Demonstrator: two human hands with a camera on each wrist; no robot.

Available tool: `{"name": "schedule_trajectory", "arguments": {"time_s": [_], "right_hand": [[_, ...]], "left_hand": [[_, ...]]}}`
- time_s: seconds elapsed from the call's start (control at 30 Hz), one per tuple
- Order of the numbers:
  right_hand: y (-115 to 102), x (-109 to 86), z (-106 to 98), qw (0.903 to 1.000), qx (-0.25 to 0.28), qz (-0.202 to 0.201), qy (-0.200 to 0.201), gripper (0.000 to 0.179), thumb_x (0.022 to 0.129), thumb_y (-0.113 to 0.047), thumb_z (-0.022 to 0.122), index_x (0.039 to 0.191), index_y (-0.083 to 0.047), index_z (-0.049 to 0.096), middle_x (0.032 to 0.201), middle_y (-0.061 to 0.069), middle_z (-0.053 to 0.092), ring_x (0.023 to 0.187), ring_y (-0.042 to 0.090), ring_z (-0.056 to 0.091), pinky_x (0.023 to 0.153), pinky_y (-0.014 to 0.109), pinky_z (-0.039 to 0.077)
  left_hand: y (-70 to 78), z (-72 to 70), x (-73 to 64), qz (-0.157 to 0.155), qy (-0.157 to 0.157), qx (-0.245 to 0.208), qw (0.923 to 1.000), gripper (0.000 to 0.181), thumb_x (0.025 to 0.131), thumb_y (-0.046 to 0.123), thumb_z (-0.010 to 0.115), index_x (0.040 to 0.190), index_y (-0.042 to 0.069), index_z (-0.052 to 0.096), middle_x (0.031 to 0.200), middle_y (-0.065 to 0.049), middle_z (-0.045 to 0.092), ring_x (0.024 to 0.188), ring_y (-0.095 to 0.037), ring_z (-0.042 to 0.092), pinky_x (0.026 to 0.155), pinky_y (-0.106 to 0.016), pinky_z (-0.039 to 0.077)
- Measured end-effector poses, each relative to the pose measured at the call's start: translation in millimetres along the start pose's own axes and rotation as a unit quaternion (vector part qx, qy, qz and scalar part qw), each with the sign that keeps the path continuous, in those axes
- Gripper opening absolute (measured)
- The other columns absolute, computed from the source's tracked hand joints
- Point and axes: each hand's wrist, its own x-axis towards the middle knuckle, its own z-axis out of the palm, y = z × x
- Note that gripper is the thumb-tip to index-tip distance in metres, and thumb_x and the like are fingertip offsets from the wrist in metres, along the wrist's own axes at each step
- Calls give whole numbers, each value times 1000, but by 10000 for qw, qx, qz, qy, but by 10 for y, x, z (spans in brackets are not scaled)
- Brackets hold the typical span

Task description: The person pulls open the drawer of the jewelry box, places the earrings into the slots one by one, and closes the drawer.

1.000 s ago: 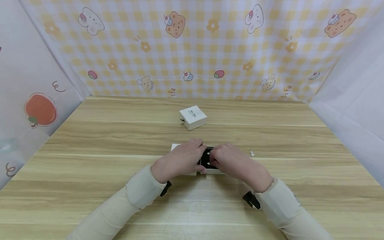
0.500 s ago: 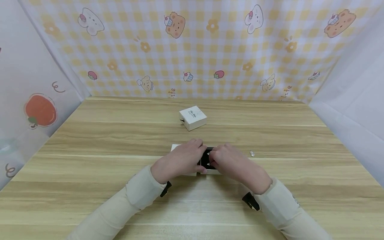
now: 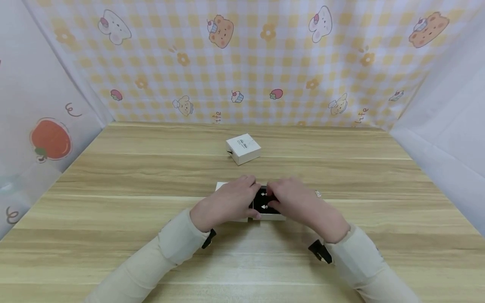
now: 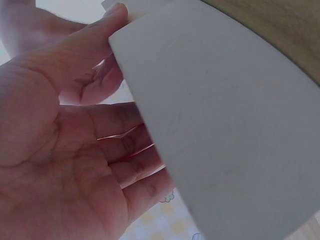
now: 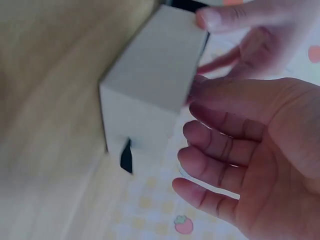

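Note:
My left hand (image 3: 231, 200) grips a white slide-out jewellery box (image 5: 150, 60), thumb on its near side and fingers over the far side. The box's cover (image 4: 220, 115) fills much of the left wrist view. The drawer is pulled out to the right and shows a black insert (image 3: 259, 201). Two small silvery earrings sit on it, the nearer one (image 3: 264, 206) beside my right thumb. My right hand (image 3: 297, 204) is over the drawer's right part, thumb and forefinger apart. Its other fingers are loosely bent in the right wrist view. The hand hides the drawer's right end in the head view.
A second white box (image 3: 244, 148) with dark lettering stands farther back on the wooden table (image 3: 151, 168). A small shiny piece (image 3: 318, 193) lies right of my right hand. A checked cloth (image 3: 250, 63) hangs behind the table.
My right thumb and forefinger have spread apart and drawn slightly right, leaving more of the earrings in view. My left hand and the box have stayed in place.

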Motion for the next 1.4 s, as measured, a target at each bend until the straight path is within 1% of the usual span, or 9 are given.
{"name": "schedule_trajectory", "arguments": {"time_s": [0.2, 0.3, 0.47, 0.57, 0.67, 0.83, 1.0, 1.17, 1.4], "right_hand": [[95, -28, -113, 9989, -149, 144, 413, 34, 82, -23, 71, 103, 1, 60, 98, 10, 60, 86, 21, 57, 77, 34, 49], [137, -55, -165, 9990, -69, 221, 388, 50, 82, -34, 70, 114, 4, 57, 111, 14, 58, 98, 26, 57, 86, 38, 49], [192, -106, -248, 9968, 530, 538, -255, 78, 78, -46, 69, 134, 3, 43, 136, 19, 44, 124, 34, 45, 101, 47, 39], [222, -127, -271, 9917, 897, 663, -646, 91, 74, -48, 72, 140, 1, 33, 142, 20, 38, 129, 36, 39, 104, 50, 35], [238, -126, -267, 9835, 1257, 804, -1027, 99, 71, -45, 76, 144, 0, 25, 146, 19, 33, 133, 35, 34, 106, 50, 31], [248, -106, -213, 9690, 1586, 1029, -1591, 101, 72, -37, 79, 146, -1, 20, 149, 18, 27, 136, 34, 28, 109, 50, 28], [247, -116, -167, 9624, 1617, 1187, -1834, 97, 74, -37, 77, 146, -3, 23, 149, 16, 28, 135, 32, 31, 107, 50, 30], [267, -111, -139, 9647, 1497, 1116, -1859, 96, 73, -41, 77, 144, -1, 26, 147, 17, 32, 132, 33, 36, 105, 49, 33], [280, -96, -118, 9663, 1452, 1058, -1846, 93, 73, -39, 77, 142, 2, 30, 141, 16, 39, 129, 32, 40, 104, 48, 35]], "left_hand": [[3, -5, 9, -54, -68, 115, 9999, 62, 79, 46, 69, 123, 3, 55, 109, -4, 53, 94, -16, 48, 82, -29, 46], [2, -8, 10, -61, -106, 130, 9998, 64, 80, 46, 69, 124, 2, 55, 111, -5, 53, 96, -17, 48, 84, -30, 46], [7, -16, 2, -64, -141, 103, 9998, 64, 80, 45, 69, 125, 2, 54, 113, -5, 53, 98, -17, 49, 85, -30, 46], [9, -19, 0, -91, -167, 86, 9998, 65, 80, 45, 69, 126, 2, 53, 115, -6, 53, 100, -18, 49, 86, -30, 47], [9, -17, -1, -112, -185, 85, 9997, 66, 80, 45, 69, 127, 2, 53, 116, -5, 53, 101, -18, 49, 86, -30, 47], [5, -11, -3, -67, -142, 78, 9998, 66, 80, 44, 69, 127, 1, 53, 114, -6, 53, 98, -17, 48, 85, -29, 47], [7, -16, -4, -36, -113, 94, 9999, 65, 80, 44, 69, 126, 1, 54, 113, -6, 54, 97, -17, 49, 85, -29, 47], [9, -15, -2, -52, -135, 101, 9998, 65, 80, 44, 69, 126, 2, 53, 113, -6, 53, 100, -18, 48, 87, -30, 46], [2, -13, -3, -35, -113, 113, 9999, 65, 80, 45, 68, 126, 1, 54, 112, -6, 54, 97, -18, 48, 86, -30, 46]]}}
